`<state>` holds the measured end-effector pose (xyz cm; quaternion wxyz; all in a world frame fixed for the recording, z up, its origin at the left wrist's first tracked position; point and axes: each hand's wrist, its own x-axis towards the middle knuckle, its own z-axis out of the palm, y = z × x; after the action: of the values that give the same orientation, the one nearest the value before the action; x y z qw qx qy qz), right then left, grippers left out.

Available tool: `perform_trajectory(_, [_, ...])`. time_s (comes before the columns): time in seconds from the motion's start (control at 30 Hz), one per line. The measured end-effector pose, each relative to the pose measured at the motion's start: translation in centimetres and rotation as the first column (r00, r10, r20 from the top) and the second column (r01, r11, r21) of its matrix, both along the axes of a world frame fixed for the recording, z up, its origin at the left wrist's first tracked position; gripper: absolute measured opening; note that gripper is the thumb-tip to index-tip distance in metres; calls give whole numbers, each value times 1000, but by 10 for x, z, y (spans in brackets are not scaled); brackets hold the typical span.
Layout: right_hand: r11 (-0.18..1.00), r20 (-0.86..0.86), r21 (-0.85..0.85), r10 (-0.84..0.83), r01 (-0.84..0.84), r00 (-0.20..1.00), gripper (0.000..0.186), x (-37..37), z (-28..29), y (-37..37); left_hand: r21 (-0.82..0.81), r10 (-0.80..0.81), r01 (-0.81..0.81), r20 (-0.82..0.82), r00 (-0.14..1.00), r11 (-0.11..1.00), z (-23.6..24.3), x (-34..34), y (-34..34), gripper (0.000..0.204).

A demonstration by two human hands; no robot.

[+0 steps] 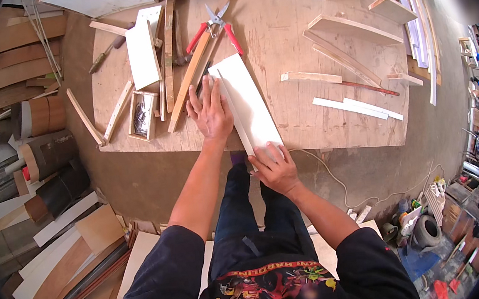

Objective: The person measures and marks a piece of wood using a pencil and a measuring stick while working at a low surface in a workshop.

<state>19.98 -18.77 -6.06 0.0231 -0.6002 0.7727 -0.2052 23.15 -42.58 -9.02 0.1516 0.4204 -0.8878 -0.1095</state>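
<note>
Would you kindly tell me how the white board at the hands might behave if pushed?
The white board is probably stiff, its long edges looking straight. Being broad and flat, it seems unlikely to roll. With most of its length over the table, it probably won't tip easily.

Left hand (212, 115) beyond right hand (277, 170)

Bright light, curved dark edges
</note>
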Motion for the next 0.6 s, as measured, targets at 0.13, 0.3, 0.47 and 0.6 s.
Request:
perform_trajectory(0.13, [1000,27,2,-10,10,1000,54,-1,-8,4,27,-34,34,14,999,999,2,-5,-2,50])
perform_trajectory(0.3, [999,38,8,33,-33,999,58,-8,-13,4,1,-35,35,14,999,999,-3,-6,-8,51])
perform_trajectory(0.47, [996,154,87,-17,4,988,71,-21,-6,10,-10,-35,36,25,999,999,-5,-6,-6,51])
perform_trajectory(0.6, [983,192,60,-180,171,965,82,-30,-19,18,-15,-30,31,58,998,999,-4,-8,-6,51])
